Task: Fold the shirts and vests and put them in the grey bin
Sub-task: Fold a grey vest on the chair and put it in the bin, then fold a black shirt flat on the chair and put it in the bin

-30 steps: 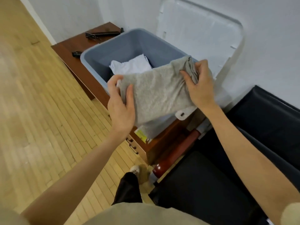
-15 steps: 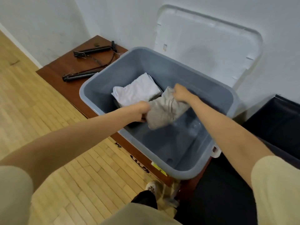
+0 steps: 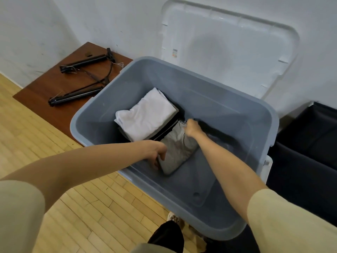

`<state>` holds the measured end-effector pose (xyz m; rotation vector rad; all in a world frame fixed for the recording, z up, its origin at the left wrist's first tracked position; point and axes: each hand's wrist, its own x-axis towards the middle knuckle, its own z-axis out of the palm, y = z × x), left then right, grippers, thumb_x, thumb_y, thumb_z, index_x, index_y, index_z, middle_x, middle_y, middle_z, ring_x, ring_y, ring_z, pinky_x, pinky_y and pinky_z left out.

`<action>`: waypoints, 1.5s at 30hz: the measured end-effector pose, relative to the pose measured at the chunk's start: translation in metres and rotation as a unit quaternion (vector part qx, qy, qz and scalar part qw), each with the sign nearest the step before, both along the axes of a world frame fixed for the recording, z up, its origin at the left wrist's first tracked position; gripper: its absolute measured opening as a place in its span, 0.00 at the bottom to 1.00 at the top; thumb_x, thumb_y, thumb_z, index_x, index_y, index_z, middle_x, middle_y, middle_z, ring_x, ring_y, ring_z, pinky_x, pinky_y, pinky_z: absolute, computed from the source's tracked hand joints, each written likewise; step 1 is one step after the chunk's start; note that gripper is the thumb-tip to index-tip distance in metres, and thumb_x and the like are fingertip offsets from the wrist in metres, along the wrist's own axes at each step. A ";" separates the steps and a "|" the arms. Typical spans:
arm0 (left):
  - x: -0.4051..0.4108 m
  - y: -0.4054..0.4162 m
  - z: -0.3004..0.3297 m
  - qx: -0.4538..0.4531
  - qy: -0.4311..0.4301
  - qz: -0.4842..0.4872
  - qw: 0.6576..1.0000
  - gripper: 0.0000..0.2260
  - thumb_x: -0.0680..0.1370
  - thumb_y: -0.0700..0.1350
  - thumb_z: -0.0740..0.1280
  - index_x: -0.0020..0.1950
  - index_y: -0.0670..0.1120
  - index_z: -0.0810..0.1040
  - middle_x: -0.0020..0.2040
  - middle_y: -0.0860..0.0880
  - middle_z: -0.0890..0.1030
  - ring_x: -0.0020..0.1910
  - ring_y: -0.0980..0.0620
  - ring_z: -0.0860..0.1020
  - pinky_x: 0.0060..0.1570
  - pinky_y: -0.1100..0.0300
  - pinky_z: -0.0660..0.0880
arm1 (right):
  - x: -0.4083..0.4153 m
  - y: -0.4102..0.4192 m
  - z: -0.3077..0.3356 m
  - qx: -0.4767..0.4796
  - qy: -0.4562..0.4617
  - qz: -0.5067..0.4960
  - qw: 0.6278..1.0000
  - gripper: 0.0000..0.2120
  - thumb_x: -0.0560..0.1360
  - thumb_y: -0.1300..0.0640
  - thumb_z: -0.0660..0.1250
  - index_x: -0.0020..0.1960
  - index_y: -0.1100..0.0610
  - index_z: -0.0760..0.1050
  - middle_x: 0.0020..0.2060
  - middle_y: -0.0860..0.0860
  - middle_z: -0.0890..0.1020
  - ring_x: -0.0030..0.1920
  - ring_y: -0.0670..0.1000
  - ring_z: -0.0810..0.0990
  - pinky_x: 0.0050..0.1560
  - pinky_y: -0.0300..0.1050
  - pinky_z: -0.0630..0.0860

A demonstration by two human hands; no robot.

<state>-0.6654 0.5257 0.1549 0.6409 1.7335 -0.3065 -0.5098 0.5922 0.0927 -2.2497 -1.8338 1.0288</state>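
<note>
Grey folded garment (image 3: 176, 152) is held at both ends, left hand (image 3: 158, 154) near edge, right hand (image 3: 191, 127) far edge, kept flat on the grey bin (image 3: 269, 114) floor beside the white folded shirt (image 3: 145, 115), likely to preserve the fold.

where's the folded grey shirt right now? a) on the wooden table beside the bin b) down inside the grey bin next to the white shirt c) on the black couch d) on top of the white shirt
b: the folded grey shirt lies low inside the grey bin, beside the folded white shirt, with the left hand and right hand on its two ends.
</note>
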 end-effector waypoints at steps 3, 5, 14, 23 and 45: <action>0.000 -0.003 0.008 -0.040 -0.003 -0.025 0.999 0.29 0.81 0.33 0.57 0.79 0.39 0.49 0.78 0.35 0.52 0.74 0.32 0.57 0.70 0.38 0.60 | 0.001 -0.001 0.001 0.013 0.011 -0.019 1.000 0.07 0.79 0.65 0.55 0.47 0.63 0.71 0.55 0.61 0.76 0.59 0.62 0.76 0.53 0.48 0.72; 0.002 -0.003 0.016 -0.035 -0.013 -0.037 0.999 0.30 0.80 0.35 0.59 0.79 0.42 0.49 0.78 0.35 0.50 0.75 0.32 0.55 0.70 0.37 0.58 | 0.005 -0.003 0.013 0.021 0.019 -0.010 1.000 0.08 0.80 0.63 0.57 0.54 0.65 0.72 0.59 0.63 0.75 0.61 0.62 0.75 0.57 0.49 0.72; 0.022 -0.002 0.094 0.374 -0.025 -0.217 0.901 0.08 0.77 0.38 0.63 0.56 0.43 0.77 0.54 0.45 0.76 0.52 0.48 0.73 0.47 0.61 0.70 | 0.052 -0.045 0.138 0.031 -0.065 0.162 0.984 0.15 0.79 0.54 0.63 0.59 0.64 0.73 0.59 0.60 0.76 0.59 0.60 0.75 0.56 0.49 0.72; 0.093 -0.124 0.153 0.586 -0.104 -0.367 0.715 0.24 0.82 0.49 0.61 0.76 0.42 0.62 0.73 0.44 0.67 0.71 0.48 0.66 0.65 0.65 0.61 | 0.165 -0.244 0.205 0.387 0.039 -0.007 0.921 0.28 0.82 0.50 0.59 0.77 0.59 0.55 0.76 0.55 0.60 0.76 0.52 0.57 0.74 0.43 0.53; 0.282 -0.320 0.042 0.495 -0.153 -0.530 0.671 0.27 0.82 0.49 0.61 0.79 0.45 0.56 0.78 0.46 0.56 0.77 0.47 0.57 0.73 0.55 0.57 | 0.330 -0.559 0.089 0.119 -0.028 -0.257 0.959 0.34 0.81 0.48 0.59 0.79 0.57 0.46 0.78 0.56 0.52 0.78 0.55 0.50 0.76 0.54 0.55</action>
